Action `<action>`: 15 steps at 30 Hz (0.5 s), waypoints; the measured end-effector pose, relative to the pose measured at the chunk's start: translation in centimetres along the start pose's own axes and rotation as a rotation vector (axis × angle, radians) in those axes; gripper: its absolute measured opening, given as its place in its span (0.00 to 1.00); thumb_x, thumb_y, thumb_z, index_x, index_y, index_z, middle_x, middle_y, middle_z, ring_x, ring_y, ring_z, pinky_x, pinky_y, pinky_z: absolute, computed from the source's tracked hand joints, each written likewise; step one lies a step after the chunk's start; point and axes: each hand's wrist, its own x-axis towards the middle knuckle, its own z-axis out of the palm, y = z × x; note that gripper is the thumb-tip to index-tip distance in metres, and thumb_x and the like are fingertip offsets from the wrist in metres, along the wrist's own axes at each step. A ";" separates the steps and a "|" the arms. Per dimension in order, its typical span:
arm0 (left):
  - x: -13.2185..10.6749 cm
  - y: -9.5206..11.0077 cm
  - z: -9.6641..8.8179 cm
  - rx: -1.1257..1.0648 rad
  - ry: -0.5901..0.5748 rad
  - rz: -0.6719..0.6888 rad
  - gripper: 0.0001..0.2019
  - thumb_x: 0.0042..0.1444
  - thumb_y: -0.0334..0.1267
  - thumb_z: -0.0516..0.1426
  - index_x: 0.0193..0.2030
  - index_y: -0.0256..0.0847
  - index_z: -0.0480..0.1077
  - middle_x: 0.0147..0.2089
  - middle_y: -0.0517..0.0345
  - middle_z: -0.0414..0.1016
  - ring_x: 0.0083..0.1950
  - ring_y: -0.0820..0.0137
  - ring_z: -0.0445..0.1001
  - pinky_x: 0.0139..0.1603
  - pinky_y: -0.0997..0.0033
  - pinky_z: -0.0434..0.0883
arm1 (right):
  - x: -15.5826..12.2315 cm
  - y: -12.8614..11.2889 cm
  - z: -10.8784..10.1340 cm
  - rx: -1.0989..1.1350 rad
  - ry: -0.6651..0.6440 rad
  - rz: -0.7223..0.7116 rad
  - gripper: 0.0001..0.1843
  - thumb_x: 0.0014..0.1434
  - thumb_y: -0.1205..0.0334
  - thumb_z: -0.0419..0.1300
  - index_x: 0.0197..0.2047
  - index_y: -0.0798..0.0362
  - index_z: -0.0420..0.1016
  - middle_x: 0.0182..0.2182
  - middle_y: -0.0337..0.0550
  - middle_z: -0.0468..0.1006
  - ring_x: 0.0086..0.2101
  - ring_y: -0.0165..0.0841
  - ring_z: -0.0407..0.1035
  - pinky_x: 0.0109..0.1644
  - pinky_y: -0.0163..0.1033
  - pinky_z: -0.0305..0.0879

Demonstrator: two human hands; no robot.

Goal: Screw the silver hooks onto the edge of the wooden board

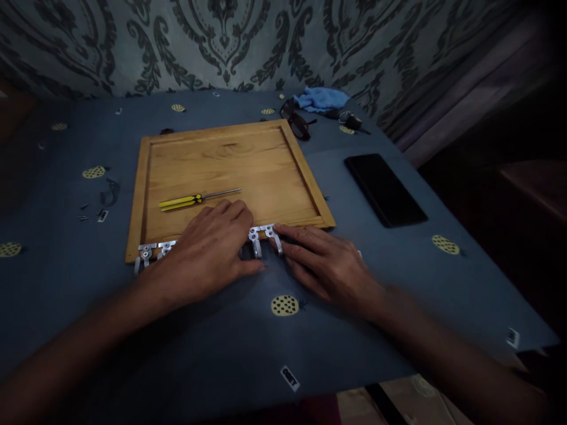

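Observation:
A wooden panel point(230, 159) with a raised frame lies flat on the blue cloth. A yellow-handled screwdriver point(195, 199) rests on it. Metal hinges are fixed along its near edge: one point(264, 237) at the middle right, another point(148, 252) at the left corner. My left hand point(212, 251) lies palm down over the near edge, fingers stretched flat between the two hinges. My right hand point(323, 262) lies flat on the cloth, its fingertips touching the right hinge. Neither hand grips anything.
A black phone point(384, 189) lies right of the panel. Dark glasses point(297, 123), a blue cloth point(321, 98) and keys point(352, 121) sit at the back right. Small screws point(84, 212) lie left of the panel. The table's near edge runs lower right.

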 end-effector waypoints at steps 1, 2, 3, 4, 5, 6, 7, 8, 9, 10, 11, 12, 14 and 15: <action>0.0 0.0 -0.1 -0.002 -0.002 0.001 0.19 0.58 0.50 0.66 0.45 0.38 0.69 0.48 0.50 0.72 0.53 0.54 0.70 0.53 0.55 0.70 | 0.0 0.0 0.0 0.000 0.002 -0.001 0.15 0.70 0.69 0.54 0.53 0.57 0.80 0.56 0.55 0.82 0.48 0.42 0.81 0.47 0.48 0.82; 0.0 0.0 -0.2 -0.006 -0.007 0.000 0.19 0.58 0.51 0.66 0.45 0.38 0.69 0.48 0.51 0.72 0.53 0.54 0.70 0.53 0.54 0.70 | -0.1 0.0 0.1 0.001 0.005 -0.004 0.15 0.69 0.69 0.54 0.53 0.57 0.80 0.56 0.55 0.82 0.48 0.42 0.81 0.47 0.48 0.82; 0.0 0.1 -0.2 -0.011 -0.015 -0.003 0.19 0.58 0.51 0.66 0.45 0.38 0.69 0.48 0.51 0.72 0.53 0.54 0.70 0.53 0.54 0.69 | -0.1 0.1 0.1 0.002 0.008 -0.006 0.15 0.69 0.69 0.54 0.52 0.57 0.79 0.56 0.55 0.82 0.48 0.42 0.81 0.47 0.48 0.82; 0.0 0.1 -0.3 -0.016 -0.022 -0.009 0.19 0.58 0.51 0.66 0.45 0.38 0.69 0.48 0.51 0.72 0.53 0.54 0.71 0.52 0.54 0.69 | -0.1 0.1 0.1 0.003 0.011 -0.009 0.15 0.69 0.69 0.54 0.52 0.57 0.79 0.56 0.55 0.82 0.48 0.42 0.81 0.47 0.48 0.82; 0.0 0.1 -0.3 -0.019 -0.026 -0.014 0.19 0.58 0.51 0.66 0.45 0.38 0.69 0.48 0.51 0.72 0.53 0.54 0.71 0.52 0.54 0.69 | -0.1 0.1 0.2 0.001 0.016 -0.010 0.15 0.69 0.69 0.54 0.52 0.57 0.79 0.56 0.55 0.82 0.48 0.42 0.80 0.48 0.48 0.82; 0.0 0.0 -0.3 -0.020 -0.024 -0.017 0.19 0.58 0.50 0.66 0.44 0.38 0.69 0.47 0.51 0.72 0.53 0.54 0.71 0.52 0.54 0.69 | -0.1 0.1 0.2 -0.002 0.020 -0.012 0.14 0.69 0.69 0.54 0.52 0.57 0.79 0.56 0.55 0.82 0.47 0.42 0.80 0.47 0.48 0.82; 0.0 -0.1 -0.3 -0.020 -0.019 -0.014 0.18 0.58 0.50 0.66 0.44 0.38 0.69 0.47 0.52 0.72 0.52 0.54 0.71 0.51 0.54 0.69 | -0.1 0.1 0.2 -0.006 0.024 -0.014 0.14 0.69 0.69 0.55 0.52 0.58 0.79 0.55 0.55 0.82 0.47 0.42 0.81 0.47 0.48 0.82; 0.0 -0.2 -0.3 -0.022 -0.012 -0.006 0.18 0.58 0.50 0.67 0.44 0.39 0.69 0.47 0.52 0.72 0.52 0.54 0.71 0.51 0.54 0.69 | -0.1 0.1 0.2 -0.009 0.028 -0.018 0.14 0.69 0.69 0.55 0.52 0.58 0.79 0.55 0.55 0.82 0.46 0.42 0.81 0.46 0.48 0.82; 0.0 -0.3 -0.2 -0.025 -0.006 0.004 0.18 0.58 0.50 0.66 0.44 0.39 0.69 0.47 0.52 0.72 0.51 0.54 0.71 0.51 0.54 0.69 | -0.1 0.1 0.2 -0.012 0.030 -0.022 0.14 0.69 0.69 0.55 0.52 0.59 0.79 0.55 0.55 0.82 0.46 0.42 0.81 0.45 0.47 0.82; 0.0 -0.4 -0.2 -0.028 -0.003 0.012 0.18 0.58 0.50 0.66 0.43 0.39 0.69 0.47 0.52 0.72 0.51 0.54 0.71 0.51 0.54 0.69 | 0.0 0.1 0.2 -0.013 0.030 -0.025 0.14 0.69 0.69 0.54 0.51 0.59 0.79 0.55 0.55 0.82 0.45 0.42 0.81 0.45 0.47 0.83; 0.0 -0.4 -0.1 -0.030 -0.001 0.015 0.19 0.58 0.50 0.66 0.43 0.39 0.69 0.47 0.52 0.72 0.51 0.54 0.71 0.51 0.54 0.69 | 0.0 0.1 0.2 -0.014 0.034 -0.027 0.14 0.69 0.69 0.54 0.51 0.58 0.79 0.54 0.55 0.82 0.45 0.41 0.81 0.45 0.47 0.83; 0.0 -0.5 -0.1 -0.031 -0.002 0.015 0.19 0.58 0.51 0.66 0.43 0.39 0.69 0.47 0.52 0.72 0.52 0.54 0.71 0.52 0.54 0.69 | 0.1 0.1 0.2 -0.016 0.034 -0.026 0.14 0.69 0.69 0.54 0.51 0.58 0.79 0.54 0.55 0.83 0.46 0.41 0.81 0.45 0.46 0.83; 0.0 -0.4 -0.1 -0.030 -0.004 0.012 0.19 0.59 0.51 0.66 0.43 0.39 0.68 0.48 0.51 0.72 0.52 0.54 0.71 0.53 0.54 0.69 | 0.1 0.0 0.1 -0.015 0.036 -0.024 0.14 0.69 0.69 0.53 0.52 0.58 0.79 0.54 0.55 0.83 0.46 0.41 0.81 0.44 0.47 0.83; 0.0 -0.4 -0.1 -0.027 -0.005 0.009 0.18 0.59 0.50 0.66 0.43 0.39 0.68 0.48 0.51 0.72 0.53 0.55 0.70 0.53 0.55 0.69 | 0.2 0.0 0.1 -0.015 0.038 -0.024 0.14 0.69 0.69 0.54 0.52 0.58 0.79 0.54 0.55 0.83 0.46 0.42 0.81 0.44 0.47 0.83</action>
